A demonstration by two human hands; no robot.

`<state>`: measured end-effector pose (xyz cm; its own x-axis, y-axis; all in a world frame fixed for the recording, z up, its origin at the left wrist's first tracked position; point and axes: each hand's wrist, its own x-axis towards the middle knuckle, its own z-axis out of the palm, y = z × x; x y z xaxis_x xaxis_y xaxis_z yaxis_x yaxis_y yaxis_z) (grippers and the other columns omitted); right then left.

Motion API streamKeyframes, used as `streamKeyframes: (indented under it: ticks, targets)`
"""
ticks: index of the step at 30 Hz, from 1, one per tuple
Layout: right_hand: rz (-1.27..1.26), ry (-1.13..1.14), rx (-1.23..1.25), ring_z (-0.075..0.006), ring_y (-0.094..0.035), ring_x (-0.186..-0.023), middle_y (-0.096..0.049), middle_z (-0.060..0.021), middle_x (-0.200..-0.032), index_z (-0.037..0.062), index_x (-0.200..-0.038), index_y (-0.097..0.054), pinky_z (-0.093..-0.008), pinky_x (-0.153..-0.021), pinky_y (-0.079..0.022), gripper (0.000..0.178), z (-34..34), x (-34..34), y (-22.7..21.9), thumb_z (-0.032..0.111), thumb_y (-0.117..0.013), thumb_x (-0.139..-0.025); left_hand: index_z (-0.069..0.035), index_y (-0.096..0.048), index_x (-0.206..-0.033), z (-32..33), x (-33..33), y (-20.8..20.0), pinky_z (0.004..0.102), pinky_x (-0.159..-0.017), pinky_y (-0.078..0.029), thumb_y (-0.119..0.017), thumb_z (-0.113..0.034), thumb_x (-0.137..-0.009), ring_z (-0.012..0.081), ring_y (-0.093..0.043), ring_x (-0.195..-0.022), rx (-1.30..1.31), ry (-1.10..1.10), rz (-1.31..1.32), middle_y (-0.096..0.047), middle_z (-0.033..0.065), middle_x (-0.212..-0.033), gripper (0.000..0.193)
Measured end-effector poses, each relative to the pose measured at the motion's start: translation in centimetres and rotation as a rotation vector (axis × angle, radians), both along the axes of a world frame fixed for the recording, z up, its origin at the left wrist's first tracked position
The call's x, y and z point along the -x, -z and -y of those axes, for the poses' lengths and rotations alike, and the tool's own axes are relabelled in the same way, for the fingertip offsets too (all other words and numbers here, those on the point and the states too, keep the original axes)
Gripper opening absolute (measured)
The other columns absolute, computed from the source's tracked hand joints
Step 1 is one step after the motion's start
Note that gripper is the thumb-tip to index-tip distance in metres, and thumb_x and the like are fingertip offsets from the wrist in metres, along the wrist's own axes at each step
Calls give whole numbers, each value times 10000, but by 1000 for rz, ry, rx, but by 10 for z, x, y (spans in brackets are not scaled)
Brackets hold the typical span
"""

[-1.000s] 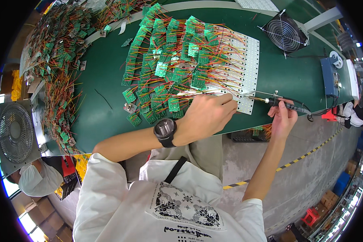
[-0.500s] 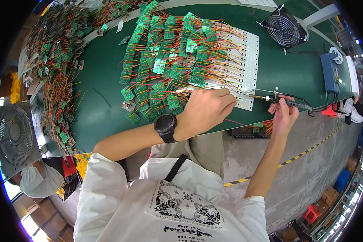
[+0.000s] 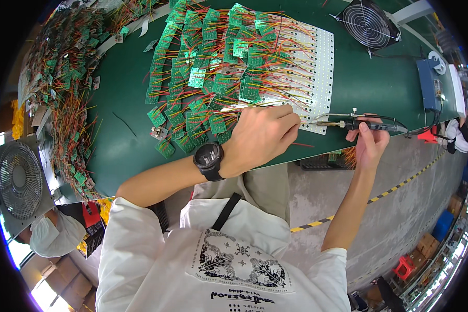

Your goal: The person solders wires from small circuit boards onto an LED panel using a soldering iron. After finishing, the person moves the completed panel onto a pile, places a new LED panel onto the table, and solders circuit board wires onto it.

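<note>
My left hand (image 3: 265,132), with a black watch on its wrist, is closed, fingertips pinched together at the near part of a white perforated board (image 3: 322,78). What the pinch holds is hidden behind the fingers. In my right hand (image 3: 372,143) is a soldering iron (image 3: 379,126) with a thin metal guide tube running along it. Its tip points left and reaches close to the left fingertips; I cannot tell whether it touches anything. Rows of green circuit boards (image 3: 250,89) with red and yellow wires lie beside and partly over the white board.
A large heap of wired circuit boards (image 3: 70,78) covers the table's left side. At the back right stand a black fan (image 3: 368,25) and a blue solder station (image 3: 427,86) with a reel. A grey fan (image 3: 20,179) is at far left. The green table's (image 3: 275,162) edge lies before me.
The soldering iron's tip has moved left, closer to my left fingertips. My left hand stays pinched and has shifted slightly up and left in view, as the whole scene shifts a little.
</note>
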<state>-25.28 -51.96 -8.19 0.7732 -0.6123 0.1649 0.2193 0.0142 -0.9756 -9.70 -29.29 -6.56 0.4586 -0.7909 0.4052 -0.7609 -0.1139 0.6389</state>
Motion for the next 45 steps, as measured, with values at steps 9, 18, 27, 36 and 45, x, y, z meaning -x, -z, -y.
streamKeyframes:
  ticks: [9,18,27,36,45]
  targets:
    - [-19,-10,26,-215,-596,-551,-637,-137,-879,-92,-1048,-577,-304,-495,-484,241,-2,0,-1,15,-631,-840,-45,-633,-781,-2,-1,3,349,-466,-452,-662,-65,-762,238,-562,-525,5,28,52,-566,52,-678,40]
    - [-29,6,35,-215,-599,-562,-641,-140,-879,-91,-1054,-574,-306,-509,-490,242,-3,0,0,7,-635,-842,-48,-611,-819,-2,-1,9,341,-479,-460,-659,-75,-753,217,-566,-571,-18,63,155,-521,49,-703,86]
    - [-55,20,67,-205,-572,-559,-620,-166,-915,-98,-1033,-574,-304,-513,-479,208,-4,0,0,3,-601,-853,-49,-593,-818,-3,-1,9,340,-474,-456,-662,-77,-759,210,-563,-573,-23,84,191,-508,47,-699,94]
    - [-33,-5,60,-206,-594,-557,-643,-143,-893,-89,-1054,-571,-301,-520,-493,226,-1,0,2,0,-613,-851,-49,-584,-822,-4,-2,11,341,-464,-450,-657,-72,-761,205,-562,-573,-13,96,193,-500,46,-700,98]
    - [23,23,30,-207,-589,-548,-636,-158,-912,-95,-1055,-571,-299,-503,-485,226,-2,-1,1,6,-599,-855,-45,-589,-835,-5,-2,9,347,-477,-461,-652,-75,-774,210,-570,-586,-11,100,176,-514,49,-713,93]
